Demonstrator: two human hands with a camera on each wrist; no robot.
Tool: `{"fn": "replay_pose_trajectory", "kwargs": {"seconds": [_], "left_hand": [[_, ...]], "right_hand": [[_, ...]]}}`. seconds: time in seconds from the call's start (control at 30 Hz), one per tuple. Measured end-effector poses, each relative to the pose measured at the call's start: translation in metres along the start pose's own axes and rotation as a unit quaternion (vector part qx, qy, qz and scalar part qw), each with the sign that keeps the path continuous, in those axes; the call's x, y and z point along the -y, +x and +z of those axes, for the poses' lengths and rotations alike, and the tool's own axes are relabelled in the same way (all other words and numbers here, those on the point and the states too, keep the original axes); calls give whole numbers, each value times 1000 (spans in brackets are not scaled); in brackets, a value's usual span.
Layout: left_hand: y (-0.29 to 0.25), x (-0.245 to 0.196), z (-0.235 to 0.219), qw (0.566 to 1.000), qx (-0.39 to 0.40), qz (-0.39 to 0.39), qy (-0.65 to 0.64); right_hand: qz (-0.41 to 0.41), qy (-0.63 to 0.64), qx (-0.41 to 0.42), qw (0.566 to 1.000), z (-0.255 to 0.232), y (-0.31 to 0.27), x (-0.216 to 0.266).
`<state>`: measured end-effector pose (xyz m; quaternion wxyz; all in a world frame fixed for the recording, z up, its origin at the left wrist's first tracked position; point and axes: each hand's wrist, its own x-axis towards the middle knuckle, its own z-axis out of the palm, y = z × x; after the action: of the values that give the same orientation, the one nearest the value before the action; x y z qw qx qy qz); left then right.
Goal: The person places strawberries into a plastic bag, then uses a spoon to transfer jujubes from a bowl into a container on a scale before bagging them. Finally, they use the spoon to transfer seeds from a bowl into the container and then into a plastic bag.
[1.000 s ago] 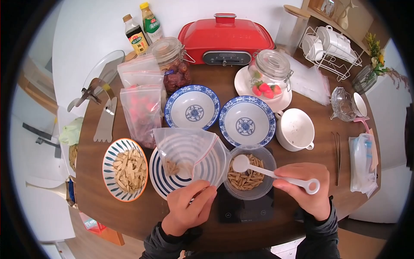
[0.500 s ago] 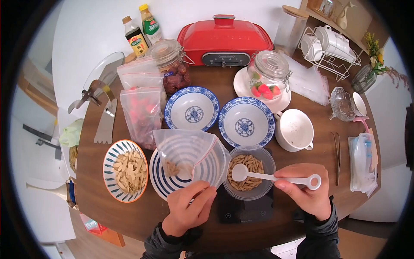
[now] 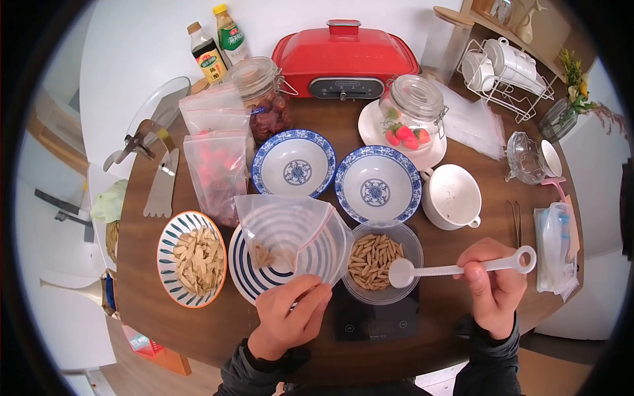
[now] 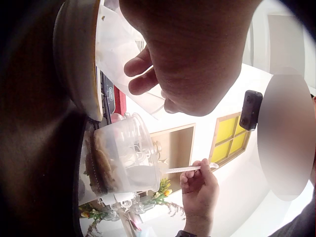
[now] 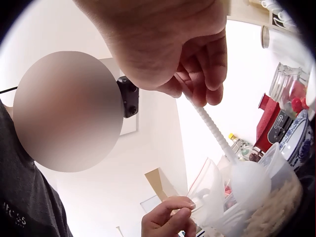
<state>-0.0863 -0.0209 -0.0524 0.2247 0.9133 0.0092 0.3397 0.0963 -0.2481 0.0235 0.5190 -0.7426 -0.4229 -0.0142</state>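
My left hand (image 3: 290, 317) pinches the edge of a clear zip bag (image 3: 327, 247) with a few pale brown pieces inside, over a blue-striped plate (image 3: 239, 280). My right hand (image 3: 492, 287) grips a long white plastic spoon (image 3: 439, 270) by its handle, the ring end sticking out to the right. The spoon's bowl overlaps the right rim of a clear plastic tub (image 3: 415, 247) in the head view. Brown, finger-shaped dried pieces (image 3: 374, 264) lie in the tub. Under it is a black kitchen scale (image 3: 376, 323).
Dried slices fill an oval bowl (image 3: 165, 257) at the left. Behind stand two blue-and-white bowls (image 3: 297, 140), a white two-handled cup (image 3: 456, 198), strawberry bags (image 3: 214, 165), glass jars and a red electric cooker (image 3: 343, 59). Metal tweezers (image 3: 516, 221) lie at the right.
My right hand has moved right with the spoon, taking its bowl from above the middle of the tub to the right rim. My left hand and the bag stay in place.
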Motion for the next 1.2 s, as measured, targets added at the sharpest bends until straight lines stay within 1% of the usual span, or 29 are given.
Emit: {"fn": "replay_pose_trajectory", "kwargs": {"seconds": [0.03,0.07,0.13,0.2,0.27,0.3,0.37,0.5,0.57,0.6,0.67,0.7,0.77,0.83,0.9,0.97,1.0,1.07,1.1,1.17,1.2], "left_hand": [[0,0,0,1000,0,-1,-1],[0,0,0,1000,2,0,-2],[1,0,0,1000,2,-1,-2],[1,0,0,1000,2,-1,-2],[0,0,0,1000,1,-2,-1],[0,0,0,1000,0,-1,0],[0,0,0,1000,-1,0,0],[0,1,0,1000,1,1,0],[0,1,0,1000,0,0,1],[-1,1,1,1000,0,1,1],[0,1,1,1000,1,3,1],[0,1,1,1000,1,4,0],[1,2,2,1000,1,5,-2],[2,5,5,999,-37,27,-2],[3,4,5,999,-37,26,-4],[3,5,5,999,-35,26,-7],[3,5,5,999,-35,26,-5],[1,4,5,999,-36,23,-4],[1,4,4,999,-35,24,-1],[2,4,4,999,-32,26,1],[2,5,4,999,-31,27,1]], "right_hand": [[-8,-10,19,1000,2,2,0],[-7,-10,18,1000,3,4,2],[0,-63,97,993,4,8,5],[-11,-64,99,993,3,8,4],[-6,-10,56,998,1,5,1],[-6,-10,56,998,1,6,1],[-3,5,103,995,1,9,-1],[-11,-23,115,993,7,9,-1],[24,25,93,995,6,6,0],[23,25,94,995,7,7,-2],[4,8,138,990,10,8,-5],[5,8,137,991,10,8,-4],[35,18,127,991,9,7,-1],[40,35,123,991,11,6,-2],[46,52,116,991,12,5,-5],[-3,-15,103,995,14,5,-7],[-2,-14,104,994,12,5,-5],[-21,-33,69,997,5,6,1],[-21,-34,71,997,4,6,3],[-65,-83,42,994,4,6,5],[-64,-84,41,994,4,7,5]]}}
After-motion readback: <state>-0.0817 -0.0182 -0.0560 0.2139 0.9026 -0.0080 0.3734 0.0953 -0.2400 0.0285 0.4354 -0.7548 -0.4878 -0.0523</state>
